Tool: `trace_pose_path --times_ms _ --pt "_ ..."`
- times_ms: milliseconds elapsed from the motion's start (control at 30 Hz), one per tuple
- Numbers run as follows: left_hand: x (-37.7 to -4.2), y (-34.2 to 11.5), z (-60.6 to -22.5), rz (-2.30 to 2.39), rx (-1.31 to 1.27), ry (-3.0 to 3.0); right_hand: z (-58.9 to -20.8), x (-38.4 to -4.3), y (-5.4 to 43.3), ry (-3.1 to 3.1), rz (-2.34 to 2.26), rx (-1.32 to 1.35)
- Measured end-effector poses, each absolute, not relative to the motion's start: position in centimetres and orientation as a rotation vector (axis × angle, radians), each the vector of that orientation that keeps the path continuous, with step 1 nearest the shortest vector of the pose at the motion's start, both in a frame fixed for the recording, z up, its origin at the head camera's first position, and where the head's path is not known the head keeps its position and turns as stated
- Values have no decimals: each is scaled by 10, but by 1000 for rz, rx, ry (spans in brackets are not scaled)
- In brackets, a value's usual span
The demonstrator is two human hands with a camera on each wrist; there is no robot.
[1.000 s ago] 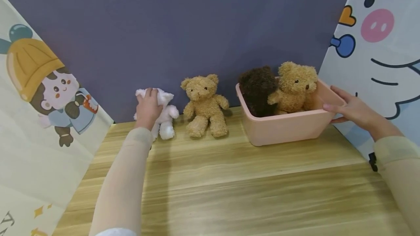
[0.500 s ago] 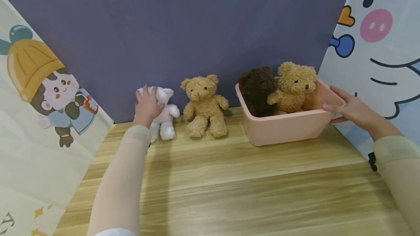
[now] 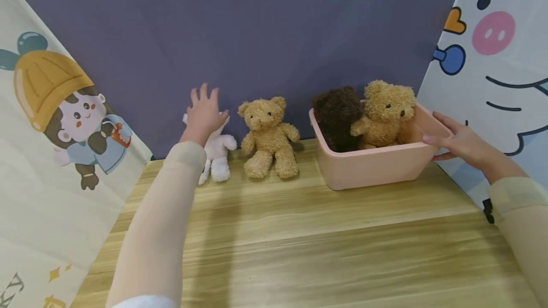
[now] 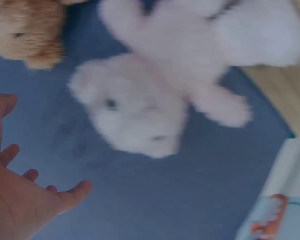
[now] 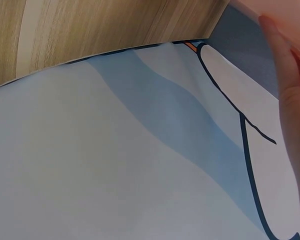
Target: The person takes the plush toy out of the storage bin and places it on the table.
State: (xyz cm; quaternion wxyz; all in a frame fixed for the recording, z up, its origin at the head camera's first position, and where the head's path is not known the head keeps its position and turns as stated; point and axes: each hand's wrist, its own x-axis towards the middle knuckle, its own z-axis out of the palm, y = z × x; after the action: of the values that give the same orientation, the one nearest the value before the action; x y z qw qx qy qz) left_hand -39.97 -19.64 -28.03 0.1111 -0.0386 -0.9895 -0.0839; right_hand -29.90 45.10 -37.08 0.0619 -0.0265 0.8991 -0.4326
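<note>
My left hand (image 3: 203,115) is raised with spread fingers in front of the white teddy bear (image 3: 219,149), covering most of its head in the head view. In the left wrist view a gap shows between that hand (image 4: 25,195) and the bear's head (image 4: 135,107). The white bear sits against the dark back wall. Beside it sits a tan teddy bear (image 3: 267,132). My right hand (image 3: 466,144) grips the right end of a pink bin (image 3: 372,168), thumb over the rim. Inside the bin are a dark brown teddy bear (image 3: 336,113) and another tan bear (image 3: 387,103).
A wooden tabletop (image 3: 299,241) stretches in front of the bears and bin. The dark back wall (image 3: 274,27) rises behind them. Printed cartoon panels stand on both sides, the right panel (image 3: 484,94) close to my right hand.
My left hand has let go of the white bear's head, lifting up and slightly right with its fingers spreading. The right hand and the bin have stayed put.
</note>
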Motion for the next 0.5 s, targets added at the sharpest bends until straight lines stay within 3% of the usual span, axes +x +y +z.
trace_pose_path --times_ms 267,500 --pt "-400 -115 -247 -357 -275 -2894 -374 -300 452 2713 -1314 -85" --pt "-400 -51 -241 -386 -402 -2929 -372 -300 452 2720 -1299 -75"
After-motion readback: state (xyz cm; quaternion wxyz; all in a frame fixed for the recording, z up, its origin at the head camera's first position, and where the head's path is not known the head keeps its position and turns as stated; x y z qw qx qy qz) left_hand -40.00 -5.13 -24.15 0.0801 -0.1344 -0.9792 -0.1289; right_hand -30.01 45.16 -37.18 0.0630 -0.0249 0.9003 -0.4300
